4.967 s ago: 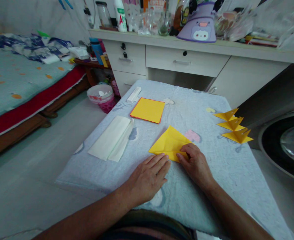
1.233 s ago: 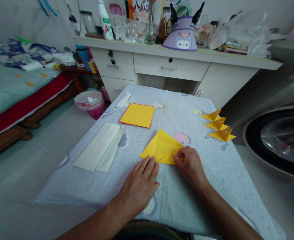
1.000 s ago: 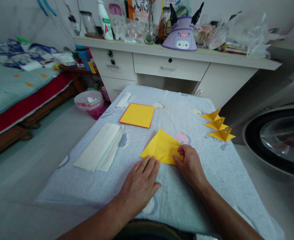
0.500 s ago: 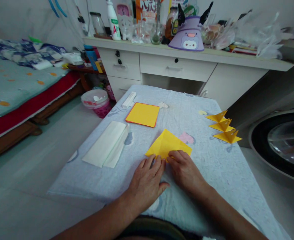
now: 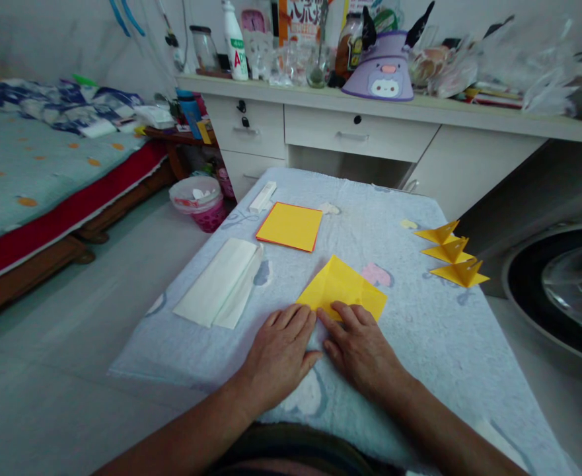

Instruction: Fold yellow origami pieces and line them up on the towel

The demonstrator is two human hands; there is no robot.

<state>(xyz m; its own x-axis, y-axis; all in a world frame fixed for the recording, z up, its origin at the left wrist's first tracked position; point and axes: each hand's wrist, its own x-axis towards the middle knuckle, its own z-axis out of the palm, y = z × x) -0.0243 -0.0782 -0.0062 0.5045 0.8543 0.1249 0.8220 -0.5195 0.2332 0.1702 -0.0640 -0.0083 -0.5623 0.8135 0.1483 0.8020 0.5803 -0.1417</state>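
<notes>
A sheet of yellow origami paper (image 5: 343, 281) lies on the cloth-covered table, with a corner pointing away from me and faint creases across it. My left hand (image 5: 279, 350) rests with fingers extended on its near left edge. On the near edge, right of that, my right hand (image 5: 363, 344) presses with its fingers stretched out and slightly spread. Both hands hide part of the near edge. Beyond them sits a stack of square paper (image 5: 291, 227), yellow on top with a red rim showing beneath. Three folded yellow paper pieces (image 5: 452, 251) stand in a row on the right.
A folded white tissue (image 5: 216, 281) lies to the left on the table, and a small white oblong object (image 5: 263, 197) is at the far left corner. Behind is a white drawer cabinet (image 5: 360, 135). A bin (image 5: 199, 201) stands on the floor; a round appliance door (image 5: 568, 291) is at right.
My right hand's fingers have gone from bunched to stretched out along the paper's near edge. My left hand has shifted slightly left. The whole view has moved a little.
</notes>
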